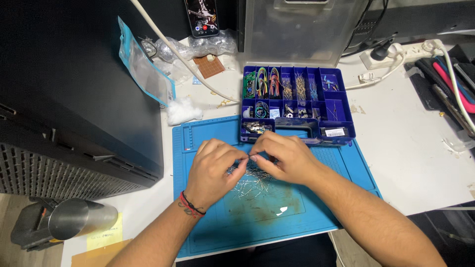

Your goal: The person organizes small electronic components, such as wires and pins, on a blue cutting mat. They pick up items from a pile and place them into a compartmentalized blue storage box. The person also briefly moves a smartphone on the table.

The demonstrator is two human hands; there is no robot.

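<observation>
My left hand [213,170] and my right hand [284,158] meet over the blue work mat [208,232]. Their fingertips pinch together on a small thin metal-legged component [252,157]. Under the hands lies a loose heap of thin wire-legged parts [250,184] on the mat. A red and black cord bracelet sits on my left wrist. Just beyond the hands stands an open blue parts organizer [341,106] with compartments of coloured wires and small components.
A large black case [74,99] fills the left side. A steel cylinder [79,218] lies at lower left. A phone [201,17], plastic bags, a small copper-coloured board [209,66] and white wadding [183,110] sit behind. A power strip [391,55] and tools lie right.
</observation>
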